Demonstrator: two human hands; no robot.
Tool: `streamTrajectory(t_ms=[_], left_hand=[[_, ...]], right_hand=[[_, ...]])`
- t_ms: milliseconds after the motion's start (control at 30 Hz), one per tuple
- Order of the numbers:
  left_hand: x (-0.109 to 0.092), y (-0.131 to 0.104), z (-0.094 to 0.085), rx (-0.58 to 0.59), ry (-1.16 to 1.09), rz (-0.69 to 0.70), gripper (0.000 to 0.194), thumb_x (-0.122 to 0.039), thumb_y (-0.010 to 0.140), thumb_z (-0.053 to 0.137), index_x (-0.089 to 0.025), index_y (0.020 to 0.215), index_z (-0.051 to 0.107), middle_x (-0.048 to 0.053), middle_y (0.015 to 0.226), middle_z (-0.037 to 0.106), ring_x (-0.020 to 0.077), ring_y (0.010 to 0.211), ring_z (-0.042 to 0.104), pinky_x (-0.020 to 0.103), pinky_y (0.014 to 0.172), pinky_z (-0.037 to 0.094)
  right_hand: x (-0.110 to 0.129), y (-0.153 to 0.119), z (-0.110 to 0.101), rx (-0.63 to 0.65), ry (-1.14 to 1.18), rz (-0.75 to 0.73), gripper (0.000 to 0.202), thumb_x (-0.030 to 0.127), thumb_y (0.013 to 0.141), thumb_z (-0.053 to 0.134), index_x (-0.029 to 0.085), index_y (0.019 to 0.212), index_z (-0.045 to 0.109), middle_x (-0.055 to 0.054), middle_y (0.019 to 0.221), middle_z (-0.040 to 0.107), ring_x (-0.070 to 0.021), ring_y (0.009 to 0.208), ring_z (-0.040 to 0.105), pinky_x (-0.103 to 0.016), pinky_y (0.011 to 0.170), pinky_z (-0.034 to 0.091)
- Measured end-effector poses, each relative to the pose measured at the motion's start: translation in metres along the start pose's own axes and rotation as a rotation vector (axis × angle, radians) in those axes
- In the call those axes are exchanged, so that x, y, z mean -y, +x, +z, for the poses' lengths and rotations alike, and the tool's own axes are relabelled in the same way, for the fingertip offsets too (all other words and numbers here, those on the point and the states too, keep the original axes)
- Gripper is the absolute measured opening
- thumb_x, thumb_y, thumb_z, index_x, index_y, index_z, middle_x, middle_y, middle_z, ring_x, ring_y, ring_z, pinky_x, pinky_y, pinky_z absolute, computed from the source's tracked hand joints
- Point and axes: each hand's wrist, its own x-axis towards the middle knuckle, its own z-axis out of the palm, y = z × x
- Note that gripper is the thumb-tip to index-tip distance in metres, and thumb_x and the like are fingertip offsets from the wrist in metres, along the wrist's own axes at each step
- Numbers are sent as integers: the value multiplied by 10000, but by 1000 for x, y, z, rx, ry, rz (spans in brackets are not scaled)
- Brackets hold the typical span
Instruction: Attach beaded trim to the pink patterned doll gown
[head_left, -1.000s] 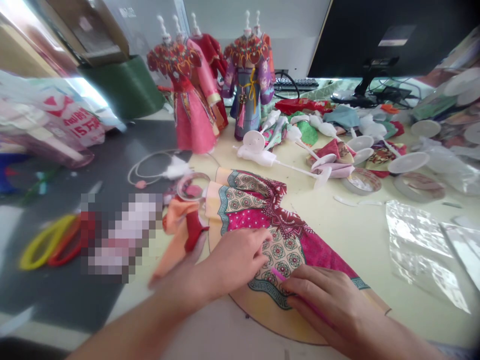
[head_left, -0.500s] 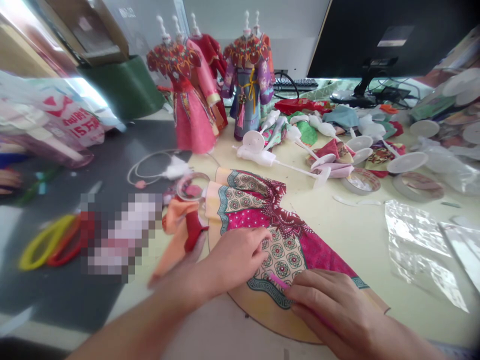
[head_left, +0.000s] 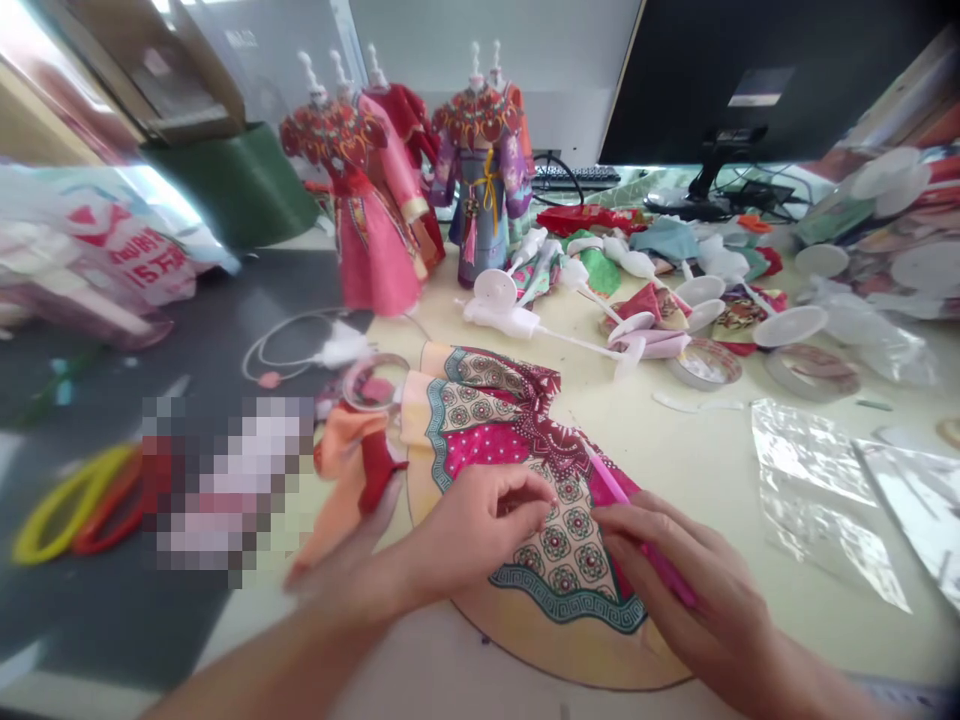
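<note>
Gripped in our right hand [head_left: 697, 590], thumb and fingers closed round it: one pink pen-like tool [head_left: 611, 480], tip over the patterned cloth [head_left: 574, 535]. Left hand [head_left: 476, 515]: fingers curled over the cloth; whether we pinch anything there, we cannot tell. Cloth: spread, near centre. Left of it: orange fabric [head_left: 337, 515]. Far: dressed figures [head_left: 379, 270]. Right: clear plastic film [head_left: 814, 465].

The patterned cloth [head_left: 559, 530], centre of frame, looks matt; the pink pen-like tool [head_left: 611, 477] looks like smooth plastic. The worktop [head_left: 705, 450] appears smooth; the clear film [head_left: 810, 450], right of frame, is glossy, crinkled plastic; the monitor [head_left: 705, 70], upper right, looks matt.
</note>
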Motion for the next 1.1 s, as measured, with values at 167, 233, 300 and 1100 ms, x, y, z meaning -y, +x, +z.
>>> streamTrajectory(t_ms=[167, 233, 300, 1100], left_hand=[[-1, -5, 11, 102, -198, -48, 182, -250, 823, 527, -178, 907, 672, 11, 729, 581, 114, 682, 517, 220, 618, 407], [-2, -7, 15, 122, -233, -50, 179, -240, 827, 527, -180, 899, 680, 7, 724, 567, 109, 679, 503, 221, 621, 398], [-2, -9, 17, 130, -249, -46, 177, -237, 829, 531, -182, 896, 686, 8, 724, 561, 110, 681, 494, 224, 620, 389], [4, -13, 29, -95, 119, 117, 137, -221, 820, 548, -172, 839, 674, -2, 684, 608, 93, 607, 521, 190, 547, 388]], right_hand=[[2, 7, 5, 47, 7, -9, 203, 132, 868, 449, 166, 1044, 544, -37, 766, 546, -125, 638, 528, -241, 528, 434], [3, 7, 5, 37, -11, -36, 193, 118, 864, 456, 158, 1028, 548, -32, 751, 541, -118, 624, 517, -235, 525, 424], [2, 6, 5, 13, -55, -80, 196, 107, 861, 466, 145, 1037, 544, -35, 748, 539, -115, 623, 511, -229, 526, 416], [1, 0, 4, 39, -194, -191, 131, 77, 841, 486, 142, 929, 559, -30, 694, 495, -123, 574, 406, -245, 496, 322]])
